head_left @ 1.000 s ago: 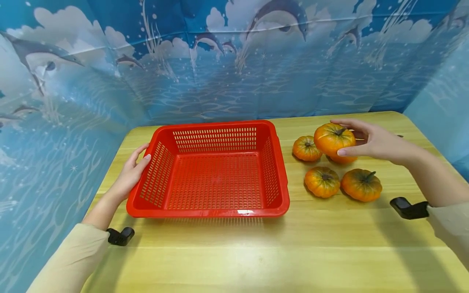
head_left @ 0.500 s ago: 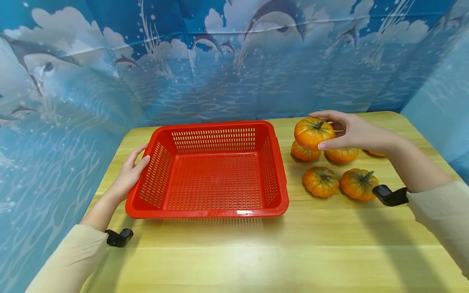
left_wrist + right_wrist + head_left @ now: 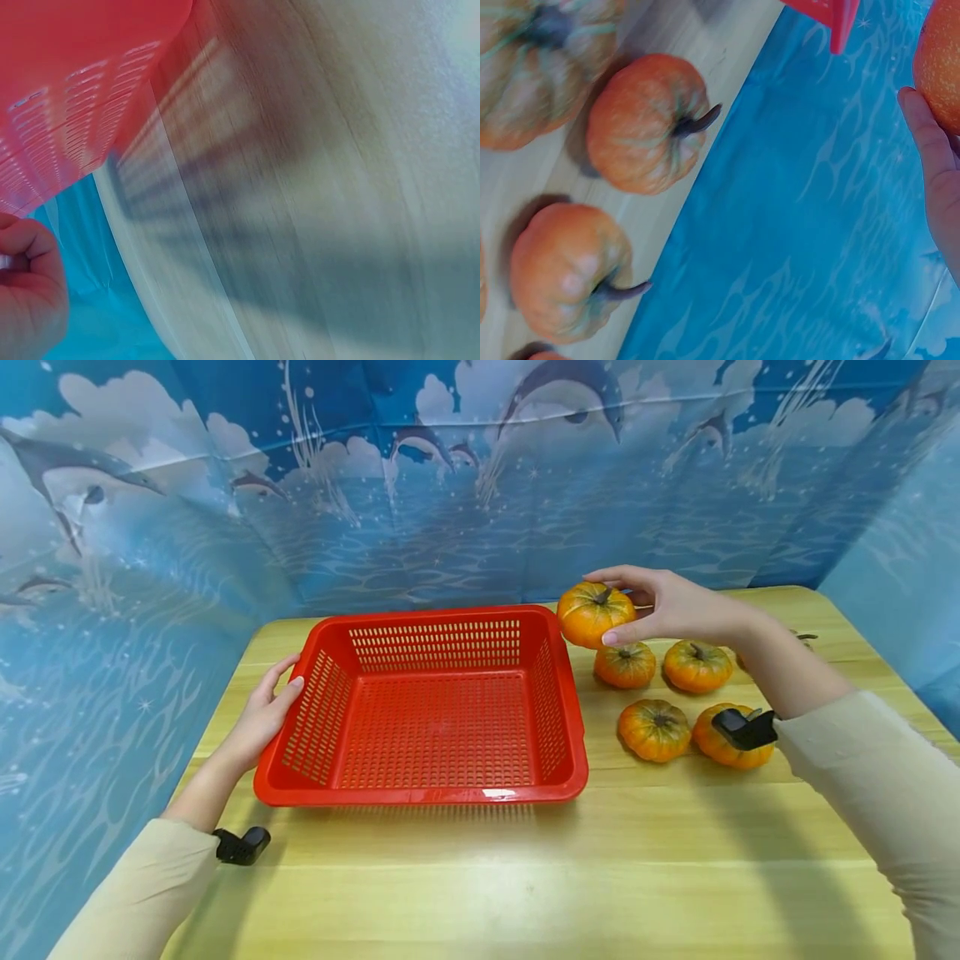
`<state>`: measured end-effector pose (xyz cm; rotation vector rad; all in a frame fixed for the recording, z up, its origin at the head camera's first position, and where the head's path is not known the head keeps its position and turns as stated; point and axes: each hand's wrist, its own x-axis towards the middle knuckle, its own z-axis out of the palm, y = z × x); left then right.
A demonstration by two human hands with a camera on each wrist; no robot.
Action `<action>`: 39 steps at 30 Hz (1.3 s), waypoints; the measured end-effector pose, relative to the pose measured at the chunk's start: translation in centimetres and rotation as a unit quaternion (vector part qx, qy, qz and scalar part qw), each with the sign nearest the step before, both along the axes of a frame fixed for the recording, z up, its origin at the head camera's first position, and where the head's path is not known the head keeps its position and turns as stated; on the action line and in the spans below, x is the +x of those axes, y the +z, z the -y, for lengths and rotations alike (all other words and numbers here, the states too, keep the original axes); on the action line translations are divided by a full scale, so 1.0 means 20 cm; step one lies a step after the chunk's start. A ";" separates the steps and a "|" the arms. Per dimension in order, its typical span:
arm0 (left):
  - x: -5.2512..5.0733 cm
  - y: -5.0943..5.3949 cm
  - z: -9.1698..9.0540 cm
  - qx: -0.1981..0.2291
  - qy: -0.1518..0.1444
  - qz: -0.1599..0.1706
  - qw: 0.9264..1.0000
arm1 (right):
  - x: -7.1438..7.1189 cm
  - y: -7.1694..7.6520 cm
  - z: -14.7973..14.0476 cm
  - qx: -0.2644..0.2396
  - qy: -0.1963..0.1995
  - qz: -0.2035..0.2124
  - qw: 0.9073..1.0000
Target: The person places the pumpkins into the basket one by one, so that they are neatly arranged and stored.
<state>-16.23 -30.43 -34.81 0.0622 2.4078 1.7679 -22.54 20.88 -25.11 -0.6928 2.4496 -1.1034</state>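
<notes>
The right hand [image 3: 663, 607] grasps an orange pumpkin [image 3: 595, 615] from its 3 o'clock side, thumb on the near face and fingers round the far one, holding it up off the surface [image 3: 480, 877]. That lifted pumpkin is just beside the red basket's [image 3: 420, 796] far corner, at about 2 o'clock from the basket's middle — whether the two touch, I cannot tell. The left hand [image 3: 262, 714] grips the basket rim at 9 o'clock, its thumb lying over the edge; the left wrist view catches its curled fingers [image 3: 34, 244] close against the slotted wall. The basket sits upright on the wood-grain surface, its long sides running from 9 to 3 o'clock. At 5 o'clock from the lifted pumpkin, near it in the view, rests a back-row pumpkin [image 3: 625, 667], with a second one [image 3: 697, 667] at 3 o'clock from that. Nearer the person are a greenish-topped pumpkin [image 3: 655, 732] and, at its 3 o'clock, a neighbouring pumpkin [image 3: 726, 756] partly covered by the black wrist device [image 3: 738, 731]. Something more with a stem [image 3: 807, 637] lies largely hidden behind the right forearm [image 3: 795, 668]. A blue dolphin-print backdrop [image 3: 450, 543] hangs at 12 o'clock, beyond everything.
</notes>
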 end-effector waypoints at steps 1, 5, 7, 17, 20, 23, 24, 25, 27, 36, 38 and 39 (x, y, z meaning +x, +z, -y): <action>0.00 0.00 0.00 -0.002 0.001 0.001 1.000 | -0.01 0.00 0.01 -0.001 0.004 0.001 1.000; 0.00 -0.01 0.00 -0.006 0.004 0.004 1.000 | -0.04 0.02 0.07 -0.012 0.019 0.002 1.000; 0.00 -0.01 0.00 -0.002 0.004 0.005 1.000 | -0.06 0.02 0.10 -0.015 0.026 0.000 1.000; -0.01 -0.01 -0.01 0.016 0.003 0.008 1.000 | -0.14 -0.02 0.27 -0.037 0.053 0.016 0.998; -0.01 -0.01 -0.01 0.028 0.005 0.012 1.000 | -0.16 -0.02 0.32 -0.041 0.062 0.017 0.997; -0.02 -0.01 -0.01 0.043 0.005 0.016 0.999 | -0.17 -0.02 0.37 -0.045 0.068 0.017 0.997; -0.02 -0.01 -0.01 0.046 0.005 0.018 0.999 | -0.17 -0.02 0.38 -0.046 0.068 0.017 0.996; -0.02 -0.01 0.00 0.047 0.005 0.018 0.999 | -0.18 -0.02 0.40 -0.047 0.070 0.019 0.996; -0.02 -0.01 0.00 0.054 0.007 0.021 0.998 | -0.18 -0.02 0.43 -0.047 0.074 0.020 0.996; -0.01 -0.01 0.01 0.041 0.014 0.028 0.999 | -0.20 -0.05 0.58 -0.048 0.094 0.019 0.994; -0.01 0.00 0.01 0.033 0.014 0.027 0.999 | -0.21 -0.06 0.62 -0.046 0.101 0.017 0.994; -0.01 0.00 0.01 0.030 0.013 0.027 0.999 | -0.21 -0.07 0.64 -0.045 0.105 0.014 0.993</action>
